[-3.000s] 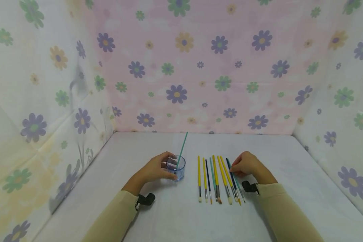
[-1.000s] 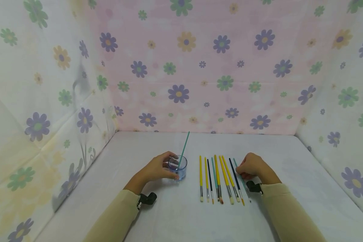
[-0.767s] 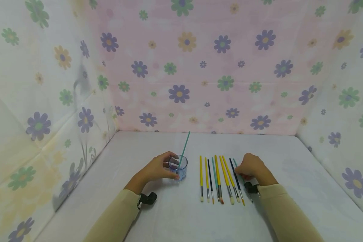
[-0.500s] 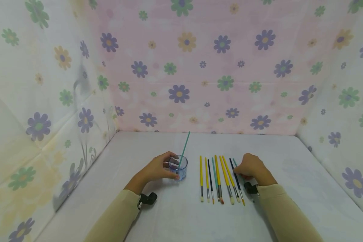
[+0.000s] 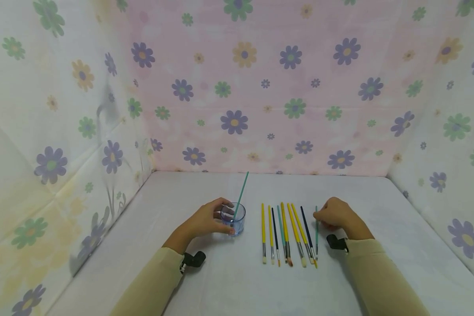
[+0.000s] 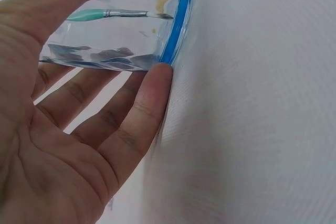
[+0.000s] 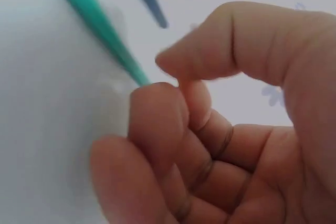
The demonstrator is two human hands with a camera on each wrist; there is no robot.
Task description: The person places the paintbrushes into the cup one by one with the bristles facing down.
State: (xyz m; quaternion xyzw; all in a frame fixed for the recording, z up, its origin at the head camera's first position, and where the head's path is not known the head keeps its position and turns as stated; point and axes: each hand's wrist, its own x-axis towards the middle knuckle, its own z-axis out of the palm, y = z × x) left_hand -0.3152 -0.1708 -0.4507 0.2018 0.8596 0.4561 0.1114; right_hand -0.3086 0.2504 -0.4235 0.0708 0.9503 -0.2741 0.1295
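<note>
Curved round the side of a clear blue-rimmed glass, my left hand holds it upright on the table. A teal paintbrush leans inside, its bristles near the glass bottom in the left wrist view. To the right, my right hand has its fingers curled at the upper handle of another teal paintbrush. This brush lies almost straight, bristles toward me. In the right wrist view its handle runs behind the curled fingertips. A dark paintbrush lies just left of it.
Several paintbrushes with yellow, dark and teal handles, one yellow paintbrush leftmost, lie in a row between the hands. The white table is enclosed by flowered cloth at the back and both sides.
The rightmost teal paintbrush has shifted right and swung from slanted to nearly straight, apart from the dark one. My right hand moved right with it. My left hand stays on the glass.
</note>
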